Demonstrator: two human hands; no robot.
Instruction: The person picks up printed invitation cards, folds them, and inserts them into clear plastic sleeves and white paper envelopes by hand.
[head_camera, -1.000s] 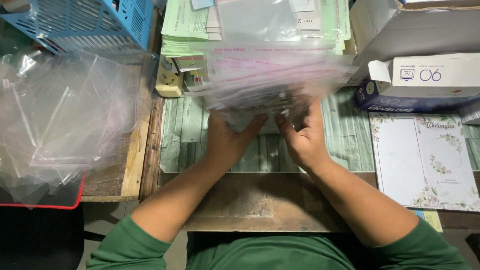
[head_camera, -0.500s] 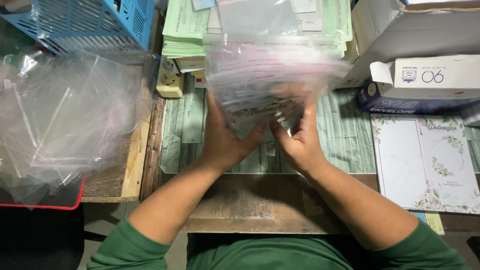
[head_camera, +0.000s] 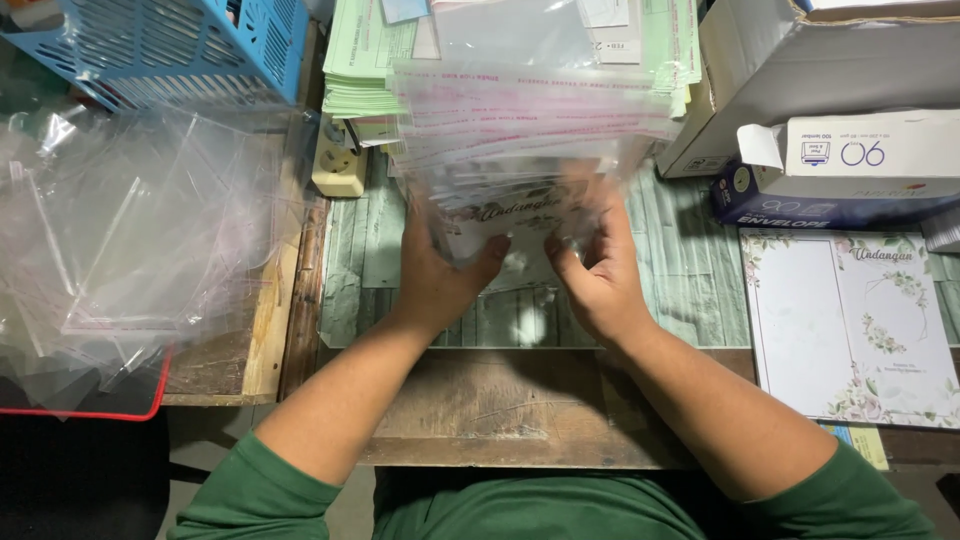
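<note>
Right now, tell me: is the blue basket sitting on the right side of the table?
No, the blue basket sits at the far left corner, above the loose clear plastic sleeves.

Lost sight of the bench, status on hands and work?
Both hands, left and right, grip a stack of clear sleeves with a floral card. Loose sleeve pile lies left, apart.

A stack of clear plastic sleeves (head_camera: 530, 150) with pink strips sits in the middle, fanned out toward the far side. A white flowered card (head_camera: 520, 225) shows through the near end.
</note>
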